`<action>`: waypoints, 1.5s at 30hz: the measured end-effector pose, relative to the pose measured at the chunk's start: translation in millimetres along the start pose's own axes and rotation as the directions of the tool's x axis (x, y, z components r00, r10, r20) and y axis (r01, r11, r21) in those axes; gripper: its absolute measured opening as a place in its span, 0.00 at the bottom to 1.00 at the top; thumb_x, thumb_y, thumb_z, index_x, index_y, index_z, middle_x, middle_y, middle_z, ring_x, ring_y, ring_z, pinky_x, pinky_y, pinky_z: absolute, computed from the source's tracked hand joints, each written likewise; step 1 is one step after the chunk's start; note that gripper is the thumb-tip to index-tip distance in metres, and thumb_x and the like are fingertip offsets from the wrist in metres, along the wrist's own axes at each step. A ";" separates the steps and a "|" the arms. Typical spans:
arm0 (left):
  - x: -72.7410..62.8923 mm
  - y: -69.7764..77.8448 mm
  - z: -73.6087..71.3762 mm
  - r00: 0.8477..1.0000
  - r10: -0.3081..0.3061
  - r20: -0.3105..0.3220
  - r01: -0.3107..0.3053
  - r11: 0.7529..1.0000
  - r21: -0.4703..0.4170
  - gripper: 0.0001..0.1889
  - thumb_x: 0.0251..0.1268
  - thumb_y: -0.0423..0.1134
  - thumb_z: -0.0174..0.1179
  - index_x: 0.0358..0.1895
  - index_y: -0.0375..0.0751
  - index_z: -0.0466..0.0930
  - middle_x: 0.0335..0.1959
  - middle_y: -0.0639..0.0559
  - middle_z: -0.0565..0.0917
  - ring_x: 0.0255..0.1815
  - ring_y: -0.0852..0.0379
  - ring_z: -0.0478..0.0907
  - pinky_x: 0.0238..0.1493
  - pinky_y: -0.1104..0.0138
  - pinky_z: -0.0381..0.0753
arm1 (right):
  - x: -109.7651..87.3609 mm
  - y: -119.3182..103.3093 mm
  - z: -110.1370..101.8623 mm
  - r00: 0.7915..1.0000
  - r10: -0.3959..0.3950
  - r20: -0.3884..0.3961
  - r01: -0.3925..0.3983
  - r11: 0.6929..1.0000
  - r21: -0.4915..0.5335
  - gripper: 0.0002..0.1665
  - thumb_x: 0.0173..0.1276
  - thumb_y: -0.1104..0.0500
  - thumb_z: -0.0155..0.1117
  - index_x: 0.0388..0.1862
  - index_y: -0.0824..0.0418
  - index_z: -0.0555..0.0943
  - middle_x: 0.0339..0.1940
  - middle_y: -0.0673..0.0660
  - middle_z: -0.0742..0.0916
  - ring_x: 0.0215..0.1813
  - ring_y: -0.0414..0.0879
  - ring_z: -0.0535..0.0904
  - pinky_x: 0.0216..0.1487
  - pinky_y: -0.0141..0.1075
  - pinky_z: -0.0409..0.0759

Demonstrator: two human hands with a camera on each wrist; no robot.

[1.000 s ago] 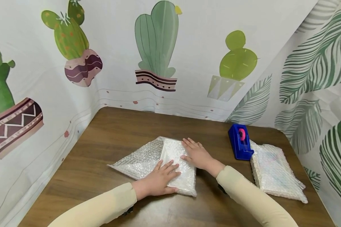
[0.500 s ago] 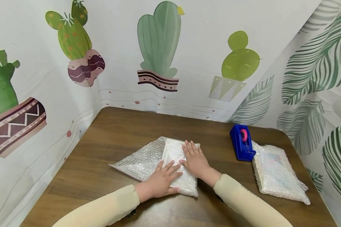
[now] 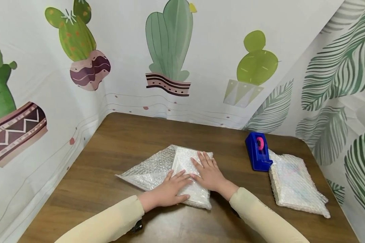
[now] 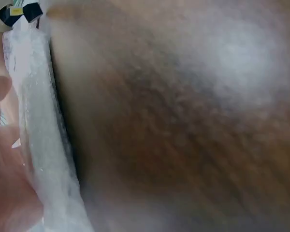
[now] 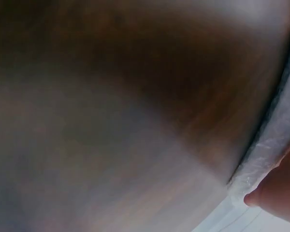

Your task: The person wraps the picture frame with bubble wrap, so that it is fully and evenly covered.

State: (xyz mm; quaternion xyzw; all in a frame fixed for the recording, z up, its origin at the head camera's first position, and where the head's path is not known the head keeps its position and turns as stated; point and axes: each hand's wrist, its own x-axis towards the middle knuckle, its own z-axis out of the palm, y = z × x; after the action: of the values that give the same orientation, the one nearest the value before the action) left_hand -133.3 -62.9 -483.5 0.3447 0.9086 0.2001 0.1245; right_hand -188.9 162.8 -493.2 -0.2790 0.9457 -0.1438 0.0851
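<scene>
A flat rectangular bundle in bubble wrap (image 3: 197, 194) lies on the table in the head view, with a loose pointed flap of wrap (image 3: 152, 167) spreading to its left. My left hand (image 3: 170, 190) rests on the bundle's lower left part, fingers extended. On its upper right part my right hand (image 3: 210, 172) lies flat, fingers straight and slightly spread. The left wrist view shows the bundle's wrapped side (image 4: 43, 130) beside the left hand (image 4: 9, 188). In the right wrist view a fingertip of the right hand (image 5: 280, 188) shows at the wrapped edge (image 5: 275, 140).
A blue tape dispenser (image 3: 258, 153) with a pink core stands at the back right of the brown wooden table (image 3: 91, 175). Beside it lies another bubble-wrapped package (image 3: 296, 184). A cactus-printed cloth (image 3: 210, 44) hangs behind the table.
My right hand has slid slightly toward me and leftward across the bundle, nearing the left hand. The left hand stays almost in place; the flap lies as before.
</scene>
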 end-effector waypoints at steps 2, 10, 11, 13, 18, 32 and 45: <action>-0.5 -3.3 -1.3 0.999 0.013 -0.033 -0.015 0.998 -0.056 0.31 0.74 0.49 0.59 0.76 0.44 0.65 0.82 0.40 0.59 0.84 0.39 0.55 0.81 0.35 0.52 | -0.1 2.3 0.6 1.000 -0.010 -0.001 0.010 1.000 -0.005 0.45 0.78 0.35 0.51 0.82 0.59 0.60 0.85 0.70 0.54 0.86 0.69 0.45 0.80 0.72 0.49; -7.5 -10.7 0.0 0.999 0.006 -0.044 -0.005 1.000 0.027 0.33 0.74 0.50 0.57 0.76 0.37 0.64 0.82 0.41 0.62 0.85 0.38 0.53 0.81 0.39 0.57 | 0.1 -1.2 1.0 0.997 0.029 0.078 -0.024 0.998 -0.066 0.51 0.73 0.31 0.55 0.85 0.54 0.54 0.87 0.67 0.48 0.87 0.66 0.39 0.81 0.70 0.48; -7.7 -10.7 0.4 0.999 0.000 -0.037 0.002 0.999 0.046 0.34 0.75 0.51 0.56 0.77 0.37 0.64 0.82 0.42 0.62 0.85 0.39 0.52 0.81 0.40 0.56 | 0.2 -2.0 0.8 0.997 0.028 0.070 -0.024 0.998 -0.061 0.51 0.73 0.32 0.56 0.85 0.54 0.55 0.87 0.67 0.49 0.87 0.67 0.40 0.81 0.70 0.48; -6.9 -10.3 1.0 1.000 -0.005 -0.028 0.008 0.997 0.081 0.35 0.76 0.52 0.54 0.79 0.39 0.62 0.83 0.44 0.61 0.85 0.40 0.52 0.82 0.41 0.56 | 0.1 -2.8 0.1 0.998 0.032 0.055 -0.028 0.997 -0.065 0.50 0.73 0.32 0.57 0.84 0.54 0.56 0.87 0.68 0.51 0.87 0.67 0.42 0.81 0.70 0.49; -1.8 -8.2 0.7 1.000 -0.014 -0.016 0.016 0.992 0.123 0.36 0.76 0.54 0.53 0.80 0.42 0.59 0.84 0.46 0.59 0.86 0.42 0.51 0.83 0.44 0.55 | 0.2 -1.7 0.5 0.996 0.067 0.057 -0.061 0.994 -0.092 0.51 0.72 0.30 0.57 0.85 0.52 0.55 0.87 0.66 0.50 0.87 0.65 0.41 0.81 0.70 0.49; -64.0 6.0 -21.0 0.969 -0.230 0.086 0.189 0.474 -0.860 0.23 0.79 0.41 0.52 0.63 0.23 0.76 0.53 0.31 0.87 0.45 0.53 0.90 0.47 0.68 0.88 | 1.4 -5.2 -0.7 0.989 0.121 0.089 -0.115 0.991 -0.070 0.52 0.70 0.28 0.56 0.85 0.48 0.53 0.88 0.61 0.46 0.88 0.62 0.37 0.80 0.73 0.42; -83.6 -18.9 5.6 0.772 -0.548 0.323 0.332 -0.086 -0.939 0.14 0.76 0.45 0.58 0.46 0.35 0.76 0.31 0.57 0.87 0.30 0.65 0.87 0.31 0.75 0.84 | 2.2 -4.7 -0.9 0.987 0.120 0.104 -0.115 0.992 -0.049 0.52 0.71 0.27 0.55 0.85 0.47 0.52 0.88 0.60 0.44 0.88 0.61 0.35 0.78 0.76 0.43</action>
State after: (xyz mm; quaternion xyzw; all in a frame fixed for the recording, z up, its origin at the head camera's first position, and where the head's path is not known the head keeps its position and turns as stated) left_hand -81.1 -130.8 -489.6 -0.1651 0.6008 0.7215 0.3021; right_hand -188.6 158.0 -491.0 -0.2318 0.9574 -0.1030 0.1377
